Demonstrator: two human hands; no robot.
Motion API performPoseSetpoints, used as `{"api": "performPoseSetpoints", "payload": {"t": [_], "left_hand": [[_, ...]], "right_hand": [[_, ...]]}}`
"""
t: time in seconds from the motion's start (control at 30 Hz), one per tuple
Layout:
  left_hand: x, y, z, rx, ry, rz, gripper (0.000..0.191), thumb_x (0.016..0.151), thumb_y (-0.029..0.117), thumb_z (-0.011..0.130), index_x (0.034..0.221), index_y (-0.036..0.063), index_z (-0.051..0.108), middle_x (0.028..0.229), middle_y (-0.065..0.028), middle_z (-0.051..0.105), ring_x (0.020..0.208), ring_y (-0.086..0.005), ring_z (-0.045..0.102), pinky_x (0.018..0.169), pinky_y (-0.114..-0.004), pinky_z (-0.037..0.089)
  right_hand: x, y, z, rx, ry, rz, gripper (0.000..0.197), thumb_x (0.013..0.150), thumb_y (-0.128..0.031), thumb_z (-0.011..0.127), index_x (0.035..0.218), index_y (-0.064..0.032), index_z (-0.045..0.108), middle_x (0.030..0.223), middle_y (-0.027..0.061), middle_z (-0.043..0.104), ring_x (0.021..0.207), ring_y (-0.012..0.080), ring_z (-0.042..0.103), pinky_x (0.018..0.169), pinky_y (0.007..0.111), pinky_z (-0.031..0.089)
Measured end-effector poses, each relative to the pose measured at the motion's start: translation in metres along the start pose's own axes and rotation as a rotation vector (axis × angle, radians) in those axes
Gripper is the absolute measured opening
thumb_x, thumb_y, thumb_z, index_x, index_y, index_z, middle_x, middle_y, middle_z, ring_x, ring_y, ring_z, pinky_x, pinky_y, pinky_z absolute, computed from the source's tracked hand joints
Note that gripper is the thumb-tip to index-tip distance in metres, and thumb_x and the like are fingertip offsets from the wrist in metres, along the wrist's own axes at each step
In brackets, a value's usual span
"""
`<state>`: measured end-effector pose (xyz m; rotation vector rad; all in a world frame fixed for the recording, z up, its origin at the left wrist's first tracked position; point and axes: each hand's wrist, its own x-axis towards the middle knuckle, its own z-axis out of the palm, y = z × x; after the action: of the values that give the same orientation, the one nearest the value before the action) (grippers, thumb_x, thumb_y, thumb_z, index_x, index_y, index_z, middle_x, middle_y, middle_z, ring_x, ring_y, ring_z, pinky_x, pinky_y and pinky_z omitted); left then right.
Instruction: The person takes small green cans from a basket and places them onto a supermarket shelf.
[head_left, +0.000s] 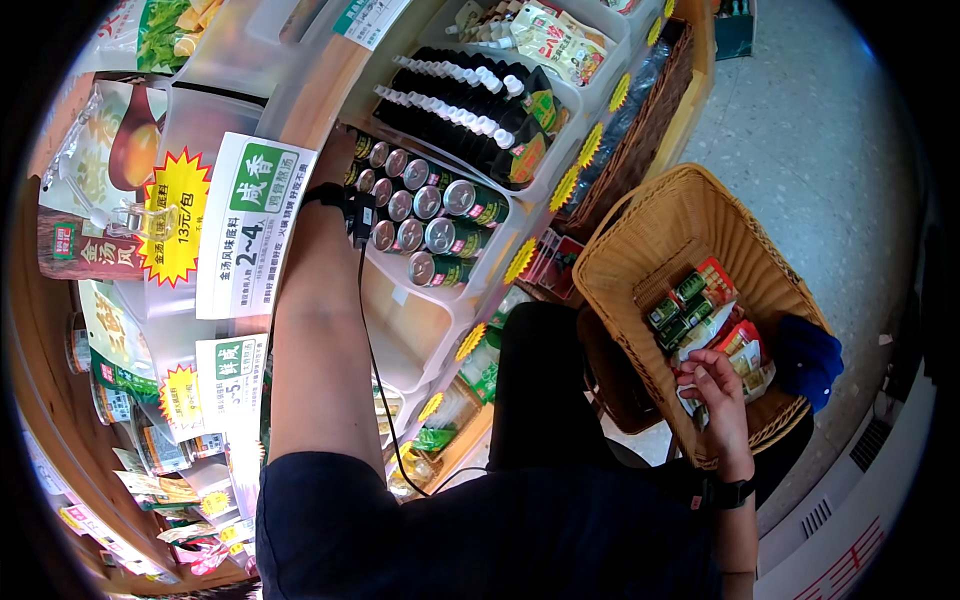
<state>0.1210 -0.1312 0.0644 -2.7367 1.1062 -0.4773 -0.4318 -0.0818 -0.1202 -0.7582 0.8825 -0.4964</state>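
My left arm reaches into the shelf. My left hand (342, 152) lies at the far end of a clear plastic bin (504, 264) of small dark-green cans (448, 234), partly hidden by a hanging price card (255, 225); its fingers cannot be made out. My right hand (716, 390) is over the near part of a wicker basket (637, 232), fingers half curled above food packets (739, 352). Whether it grips a packet cannot be told. Several green cans (679, 307) lie beside the packets in the basket.
Bins of black spouted pouches (457, 112) and pale pouches (559, 41) stand beyond the cans. Soup-base packets (105, 180) line the upper shelf at left. A dark-blue cloth item (810, 364) hangs on the basket's right rim. A black cable (369, 330) runs from my left wrist device.
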Motion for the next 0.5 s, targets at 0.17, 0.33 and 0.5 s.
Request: {"api": "performPoseSetpoints", "payload": {"t": [0.17, 0.33, 0.5], "left_hand": [[0.006, -0.010, 0.015, -0.030, 0.029, -0.019, 0.048, 0.078, 0.039, 0.055, 0.121, 0.0190, 0.050, 0.119, -0.0072, 0.055, 0.113, -0.0302, 0.048, 0.091, -0.058, 0.027], [0.010, -0.026, 0.029, -0.057, 0.078, 0.021, 0.050, 0.079, 0.041, 0.053, 0.124, 0.0186, 0.047, 0.120, -0.0064, 0.055, 0.114, -0.0285, 0.048, 0.093, -0.057, 0.026], [0.000, -0.023, 0.025, -0.080, 0.144, 0.030, 0.050, 0.080, 0.039, 0.053, 0.124, 0.0165, 0.047, 0.119, -0.0092, 0.055, 0.114, -0.0284, 0.048, 0.094, -0.053, 0.028]], "right_hand": [[0.001, 0.004, 0.001, 0.004, -0.010, -0.004, 0.022, 0.089, -0.013, 0.050, 0.108, -0.0032, 0.051, 0.095, 0.0037, 0.055, 0.080, 0.0099, 0.054, 0.069, 0.023, 0.044], [-0.001, 0.001, 0.002, -0.012, -0.017, -0.009, 0.022, 0.089, -0.013, 0.049, 0.109, -0.0027, 0.051, 0.095, 0.0038, 0.055, 0.081, 0.0098, 0.054, 0.069, 0.023, 0.044], [-0.006, -0.001, 0.003, -0.029, -0.026, -0.034, 0.022, 0.089, -0.013, 0.049, 0.109, -0.0028, 0.050, 0.096, 0.0038, 0.055, 0.081, 0.0094, 0.054, 0.070, 0.022, 0.044]]}}
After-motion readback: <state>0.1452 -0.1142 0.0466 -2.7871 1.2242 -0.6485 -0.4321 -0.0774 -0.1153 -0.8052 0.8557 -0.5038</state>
